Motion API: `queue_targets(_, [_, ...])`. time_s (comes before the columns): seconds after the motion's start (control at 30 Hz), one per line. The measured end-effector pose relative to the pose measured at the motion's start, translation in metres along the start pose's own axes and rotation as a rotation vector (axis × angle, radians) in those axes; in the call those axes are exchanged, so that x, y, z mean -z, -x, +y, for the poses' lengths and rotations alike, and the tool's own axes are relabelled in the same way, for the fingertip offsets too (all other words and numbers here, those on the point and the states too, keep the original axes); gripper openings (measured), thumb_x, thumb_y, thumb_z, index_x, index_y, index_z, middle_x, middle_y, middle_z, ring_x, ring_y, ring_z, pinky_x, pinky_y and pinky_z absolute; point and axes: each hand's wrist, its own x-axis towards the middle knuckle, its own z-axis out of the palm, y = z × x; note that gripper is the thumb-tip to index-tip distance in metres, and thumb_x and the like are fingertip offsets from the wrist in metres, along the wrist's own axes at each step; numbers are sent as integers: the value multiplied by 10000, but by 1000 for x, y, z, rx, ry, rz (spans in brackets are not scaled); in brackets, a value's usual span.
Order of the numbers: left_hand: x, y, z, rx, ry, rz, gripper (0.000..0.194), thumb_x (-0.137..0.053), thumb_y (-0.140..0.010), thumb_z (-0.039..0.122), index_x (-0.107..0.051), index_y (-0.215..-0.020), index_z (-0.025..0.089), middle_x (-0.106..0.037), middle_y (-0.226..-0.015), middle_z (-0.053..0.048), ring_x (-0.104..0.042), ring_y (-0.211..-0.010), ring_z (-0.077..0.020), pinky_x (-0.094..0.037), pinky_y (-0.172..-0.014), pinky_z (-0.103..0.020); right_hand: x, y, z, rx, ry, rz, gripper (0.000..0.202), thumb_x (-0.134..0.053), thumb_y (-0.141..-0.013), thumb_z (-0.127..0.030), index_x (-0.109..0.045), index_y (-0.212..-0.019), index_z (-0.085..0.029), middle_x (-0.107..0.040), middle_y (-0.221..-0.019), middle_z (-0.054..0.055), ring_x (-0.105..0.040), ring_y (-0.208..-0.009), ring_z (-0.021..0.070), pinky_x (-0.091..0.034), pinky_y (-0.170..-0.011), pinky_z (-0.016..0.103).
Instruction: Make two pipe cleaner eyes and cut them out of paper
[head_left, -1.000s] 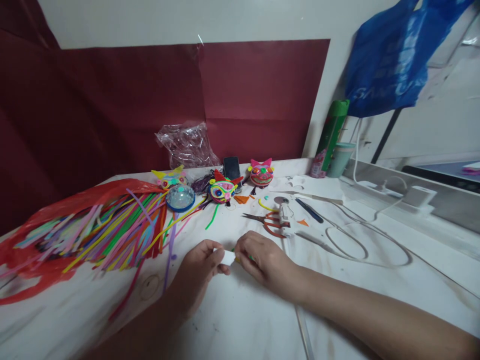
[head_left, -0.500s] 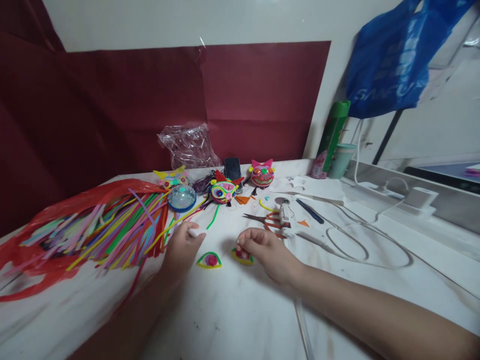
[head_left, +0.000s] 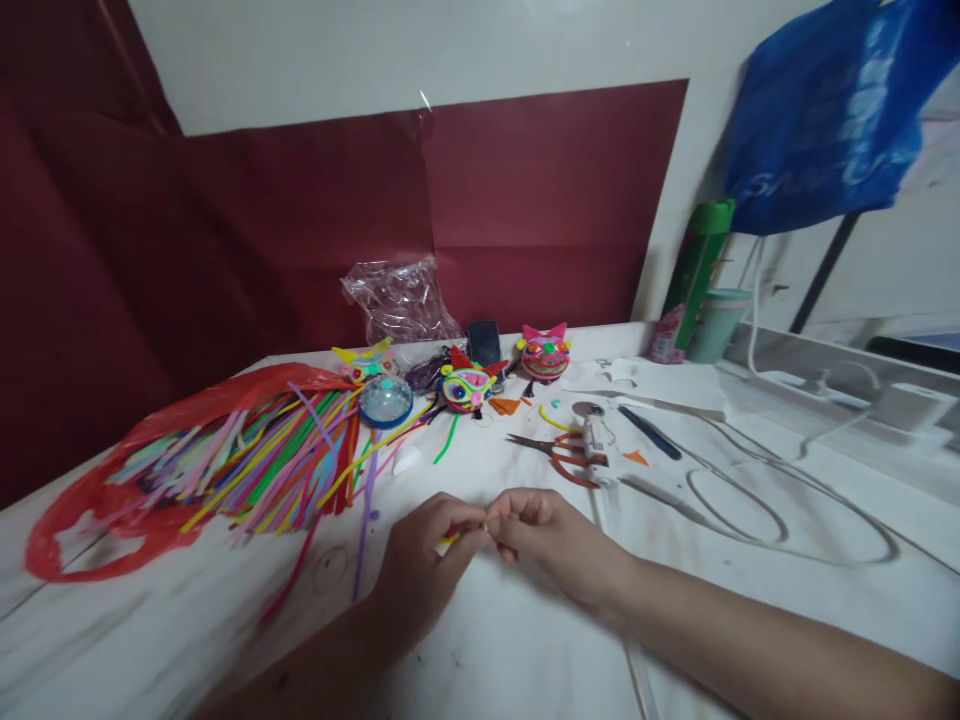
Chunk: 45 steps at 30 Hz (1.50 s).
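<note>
My left hand (head_left: 424, 560) and my right hand (head_left: 551, 540) meet low over the table, thumbs and forefingers pinched together tip to tip. Whatever sits between the fingertips is too small to make out. Behind the left fingers a bit of a red and yellow eye-shaped piece (head_left: 448, 539) peeks out; the rest of it is covered. A small white object (head_left: 406, 460) lies on the table beyond my left hand. Orange-handled scissors (head_left: 559, 455) rest beyond my right hand, beside a white glue gun (head_left: 598, 445).
Colourful pipe cleaners (head_left: 262, 460) spill over a red plastic bag (head_left: 64, 535) at left. Decorated animal heads (head_left: 545, 355), a clear dome with a blue rim (head_left: 385, 402) and a phone (head_left: 484, 343) stand at the back. Blue-handled tweezers (head_left: 649, 432) and a white cable (head_left: 772, 530) lie right.
My left hand has put the white object down and moved right to join my right hand. Their fingertips now meet, and the eye-shaped pieces are mostly covered. The view has shifted slightly.
</note>
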Motion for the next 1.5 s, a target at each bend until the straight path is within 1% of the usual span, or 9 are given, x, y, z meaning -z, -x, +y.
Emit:
queue_targets(0.3, [11,-2,-12,-300,-293,-135,191,-540,-816,162,-674,-696,227,-651,-688,-73,-551,-666,-205,-370,-660,-320,3,3,-7,-2,149,-60,258,-660,-682,-395,-714,-710,-145,-585,-560,-2,-465,-547,104,-345,-569,248])
queue_targets(0.5, [15,-12,-10,-57,-168,114,248,-531,-797,213,-528,-549,225,-509,-560,3,-483,-574,-166,-354,-615,-284,3,1,-9,21,130,-1,203,-662,-659,-342,-715,-736,-161,-643,-665,17,-475,-554,104,-373,-563,254])
queue_targets(0.63, [20,-23,-20,63,-82,222,143,-571,-732,247,-550,-593,221,-553,-604,12,-521,-633,-168,-392,-650,-270,7,-5,-5,39,92,41,198,-682,-629,-320,-701,-746,-161,-650,-679,14,-476,-540,99,-379,-541,251])
queue_targets(0.83, [28,-31,-35,172,-42,244,190,-541,-744,328,-522,-592,215,-496,-558,30,-474,-573,-143,-379,-580,-247,15,-7,-11,109,128,72,268,-678,-673,-386,-661,-802,-151,-632,-671,12,-481,-542,103,-381,-534,257])
queue_targets(1.0, [32,-36,-31,221,-68,218,210,-573,-707,349,-509,-564,209,-471,-540,39,-440,-550,-132,-344,-547,-242,25,-4,-33,245,260,231,233,-648,-696,-359,-666,-819,-162,-654,-729,20,-538,-597,119,-440,-581,268])
queue_targets(1.1, [34,-38,-29,227,-64,198,202,-584,-693,361,-519,-578,207,-474,-551,39,-438,-556,-136,-331,-539,-243,42,-3,-52,358,310,375,237,-621,-717,-341,-662,-868,-163,-666,-788,31,-563,-636,129,-456,-593,267])
queue_targets(1.23, [36,-38,-30,204,-42,145,324,-550,-721,414,-455,-488,210,-422,-491,38,-400,-520,-135,-299,-510,-248,88,-1,-71,475,584,586,271,-509,-798,-300,-633,-991,-155,-681,-896,65,-610,-720,154,-488,-657,282])
queue_targets(1.33, [33,-38,-28,213,-38,148,220,-602,-661,387,-519,-560,210,-479,-534,37,-440,-550,-144,-322,-523,-242,127,8,-70,317,999,685,344,-366,-874,-245,-605,-1095,-135,-675,-1018,106,-637,-835,174,-492,-743,300])
queue_targets(1.5, [28,-37,-12,234,-28,139,350,-550,-712,481,-459,-508,212,-448,-503,31,-410,-516,-138,-322,-519,-251,156,20,-40,161,1259,613,225,-581,-748,-193,-671,-943,-125,-681,-1011,144,-611,-962,252,-446,-838,333])
